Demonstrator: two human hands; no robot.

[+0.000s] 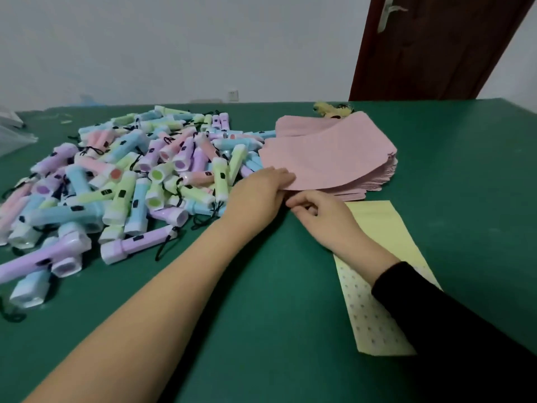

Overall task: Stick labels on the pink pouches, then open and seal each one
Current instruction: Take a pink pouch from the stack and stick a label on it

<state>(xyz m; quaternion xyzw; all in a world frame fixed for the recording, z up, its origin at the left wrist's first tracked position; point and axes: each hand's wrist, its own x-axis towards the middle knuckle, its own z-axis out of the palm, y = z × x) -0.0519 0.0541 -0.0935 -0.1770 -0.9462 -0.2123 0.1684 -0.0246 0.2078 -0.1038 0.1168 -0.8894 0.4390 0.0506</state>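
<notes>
Pink pouches (pixel 334 152), left hand (pixel 261 193) on corner

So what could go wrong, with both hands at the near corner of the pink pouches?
The pink pouches lie in a fanned stack, so the right hand may pick up several at once. The left hand resting on top could push the stack sideways. The right forearm lies over the yellow label sheet and might drag it.

left forearm (pixel 162 280) bare; right arm wears a black sleeve (pixel 441 321).
</notes>
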